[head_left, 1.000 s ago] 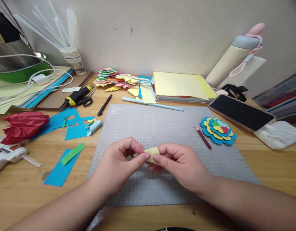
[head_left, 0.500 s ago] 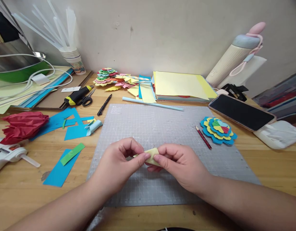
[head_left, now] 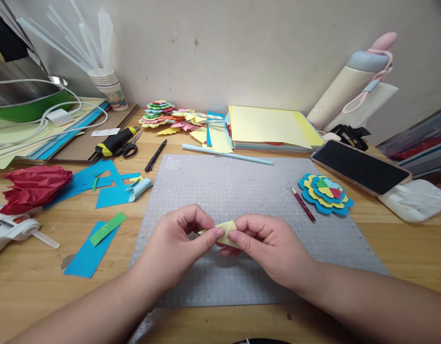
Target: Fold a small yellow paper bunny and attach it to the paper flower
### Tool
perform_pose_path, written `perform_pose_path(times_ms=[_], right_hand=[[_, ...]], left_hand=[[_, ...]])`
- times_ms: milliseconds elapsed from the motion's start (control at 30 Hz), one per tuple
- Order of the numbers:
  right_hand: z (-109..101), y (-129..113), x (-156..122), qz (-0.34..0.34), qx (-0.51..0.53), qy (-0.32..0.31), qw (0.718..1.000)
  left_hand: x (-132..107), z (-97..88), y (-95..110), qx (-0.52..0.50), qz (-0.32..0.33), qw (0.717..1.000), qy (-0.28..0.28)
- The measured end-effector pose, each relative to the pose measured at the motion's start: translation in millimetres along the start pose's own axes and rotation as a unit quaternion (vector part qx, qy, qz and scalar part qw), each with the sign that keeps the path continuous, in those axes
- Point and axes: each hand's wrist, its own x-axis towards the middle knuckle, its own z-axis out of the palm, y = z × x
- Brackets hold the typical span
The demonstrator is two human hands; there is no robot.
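Observation:
Both hands meet over the grey cutting mat (head_left: 242,186) and pinch a small folded piece of pale yellow paper (head_left: 226,229). My left hand (head_left: 177,243) grips its left end between thumb and forefinger. My right hand (head_left: 270,246) holds the right end, fingers curled round it. Most of the paper is hidden between the fingertips. A red pencil (head_left: 302,204) lies on the mat to the right, beside a layered paper flower (head_left: 325,193) in blue, yellow and red.
A phone (head_left: 360,167), a bottle (head_left: 349,83) and a yellow paper stack (head_left: 270,126) are at the back right. Scissors (head_left: 129,148), a black pen (head_left: 156,155), blue paper scraps (head_left: 99,184), red tissue (head_left: 32,186) and a glue gun (head_left: 13,229) lie to the left.

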Motion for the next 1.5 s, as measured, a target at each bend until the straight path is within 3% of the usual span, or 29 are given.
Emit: perform_pose_path(times_ms=[167, 333, 533, 633, 800, 967, 1367, 1500], right_hand=[[-1.1, 2.5, -1.5, 0.0, -0.021, -0.008, 1.0], [0.0, 1.4, -2.9, -0.001, -0.061, -0.007, 0.998], [-0.8, -3.6, -0.5, -0.006, -0.021, 0.009, 1.0], [-1.7, -5.7, -0.6, -0.002, -0.02, 0.028, 0.999], [-1.3, -2.4, 0.4, 0.028, 0.032, 0.003, 0.999], [-1.6, 0.0, 2.6, 0.045, 0.017, -0.013, 0.999], [-0.7, -1.5, 0.5, 0.017, -0.007, -0.005, 1.0], [0.4, -2.2, 0.1, 0.018, -0.013, -0.011, 1.0]], left_hand=[[0.8, 0.7, 2.6, 0.02, 0.02, 1.0, -0.001], [0.7, 0.0, 5.3, 0.065, 0.041, 0.996, -0.051], [-0.7, 0.9, 5.6, 0.003, -0.007, 0.999, -0.049], [-2.5, 1.9, 7.0, 0.028, -0.018, 0.996, -0.078], [-1.3, 0.9, 5.9, 0.006, -0.009, 0.997, -0.078], [0.3, 2.0, 4.9, -0.054, -0.027, 0.993, -0.099], [-0.2, 0.7, 6.6, 0.004, -0.047, 0.998, -0.037], [-0.4, 1.0, 7.8, 0.012, -0.05, 0.998, -0.039]])
